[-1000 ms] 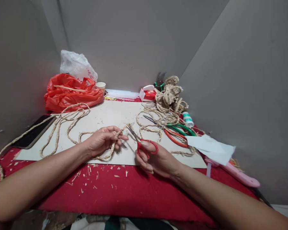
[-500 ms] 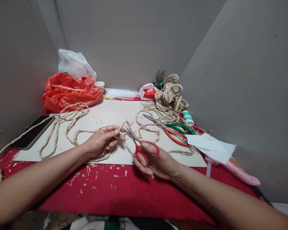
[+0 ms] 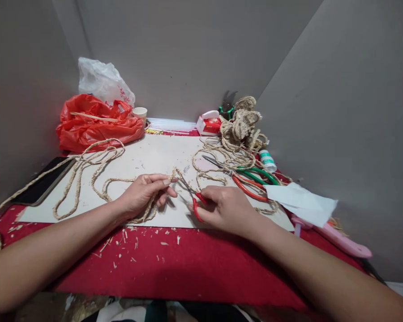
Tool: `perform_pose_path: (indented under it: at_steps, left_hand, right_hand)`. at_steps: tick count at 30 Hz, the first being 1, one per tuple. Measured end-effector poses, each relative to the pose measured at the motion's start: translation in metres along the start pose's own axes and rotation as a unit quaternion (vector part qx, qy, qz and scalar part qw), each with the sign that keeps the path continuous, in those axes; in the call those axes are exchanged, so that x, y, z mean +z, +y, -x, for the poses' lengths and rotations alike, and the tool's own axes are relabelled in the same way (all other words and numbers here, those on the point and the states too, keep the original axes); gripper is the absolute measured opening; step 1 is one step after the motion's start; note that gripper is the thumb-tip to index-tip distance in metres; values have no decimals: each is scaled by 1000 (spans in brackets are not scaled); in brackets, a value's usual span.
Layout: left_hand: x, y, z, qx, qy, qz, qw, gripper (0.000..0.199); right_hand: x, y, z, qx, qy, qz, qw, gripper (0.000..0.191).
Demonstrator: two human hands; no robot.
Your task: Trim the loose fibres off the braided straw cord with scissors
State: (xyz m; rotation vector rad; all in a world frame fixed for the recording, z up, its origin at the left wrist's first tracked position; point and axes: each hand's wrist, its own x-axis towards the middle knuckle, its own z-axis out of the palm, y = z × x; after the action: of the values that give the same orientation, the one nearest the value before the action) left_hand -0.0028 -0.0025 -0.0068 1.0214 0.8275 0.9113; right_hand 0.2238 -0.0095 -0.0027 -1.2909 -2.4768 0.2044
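Observation:
Between the thumb and fingers of my left hand (image 3: 151, 193) is a braided straw rope (image 3: 76, 193), pinched near a short bend that sticks up past the fingertips. My right hand (image 3: 226, 209) is closed round the red handles of small scissors (image 3: 190, 188). Their blades point up and left, close beside the rope's bend; whether they touch it I cannot tell. More of the rope runs in loose loops to the left over a pale board (image 3: 154, 156). Larger scissors with orange and green handles (image 3: 251, 187) lie to the right, partly under rope.
At the back left sits a red plastic bag (image 3: 97, 129) beside a paper cup (image 3: 140, 113). A rope bundle (image 3: 243, 123) stands back right near a white bottle (image 3: 267, 160). A pink glue gun (image 3: 339, 239) lies under white paper (image 3: 302, 203). Straw scraps litter the red cloth (image 3: 161, 264).
My right hand has turned palm down and closed more round the red scissors. My left hand keeps its pinch on the rope. The view has shifted slightly.

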Motion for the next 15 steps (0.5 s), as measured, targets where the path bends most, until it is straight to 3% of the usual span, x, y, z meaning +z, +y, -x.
perform_pose_path:
  at_steps: [6,15]
  left_hand:
    - [6,0,4,-3,-2,-51,999,15]
    - [7,-4,4,-21,8,-76,997,17]
  right_hand:
    - [-1,-9,-1,12,-25,96,995,29]
    - [1,-9,1,14,-35,108,993,30]
